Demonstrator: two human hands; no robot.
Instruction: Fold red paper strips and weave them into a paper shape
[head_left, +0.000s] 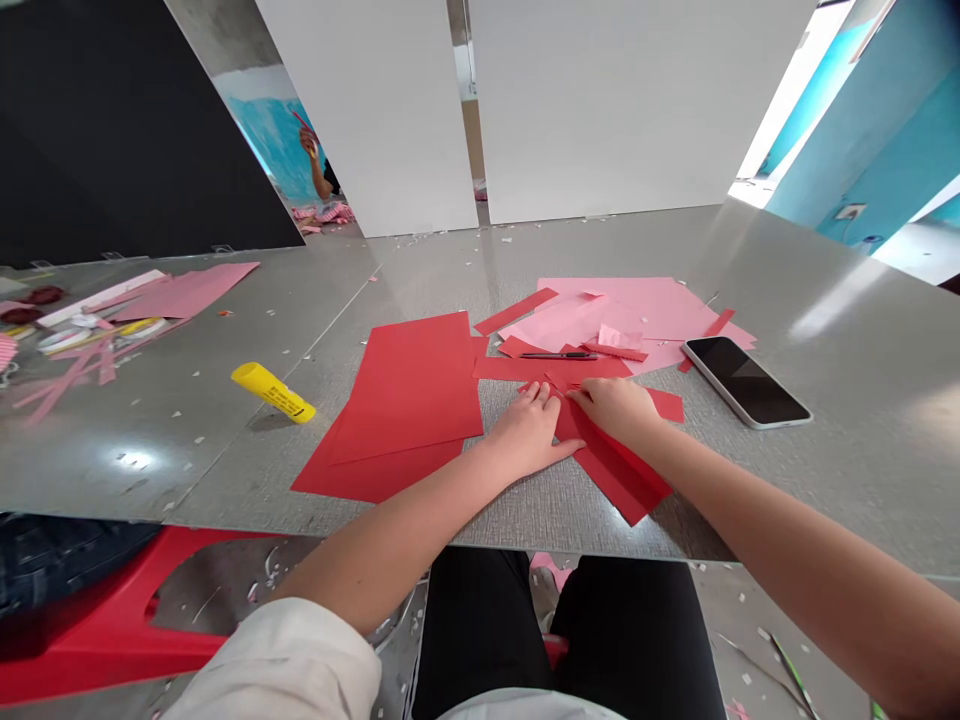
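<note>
Mid-surface, just above the near edge: a creased red paper sheet (611, 468) lies slanted under both hands, one corner close to the edge of the grey surface (847, 420). Left hand (527, 432): fingers (536, 395) spread and flat on the red paper, thumb stretched rightward, not closed on anything. Right hand (613, 408): fingers (583, 397) held together and pressed on the sheet's upper end; cannot tell whether they pinch it.

Two overlapping red sheets (405, 405) lie just left of the left hand. Above the hands, a black pen (559, 355) rests on red paper strips, which overlap a large pink paper sheet (637, 300).

Smartphone (742, 380), dark screen, lies beside the pink sheet; a wide stretch of grey surface runs from it to the right edge, with light reflections. Yellow glue stick (274, 392) lies on its side left of the red sheets; its black print is too small to read. Pink paper strips (187, 292) and mixed craft items sit at the far left.

White panels (600, 100) stand beyond the far edge. Through a gap at left, another person's raised hand (309, 142) appears. Below the near edge: red plastic stool (112, 620), paper scraps on the floor (757, 650).
</note>
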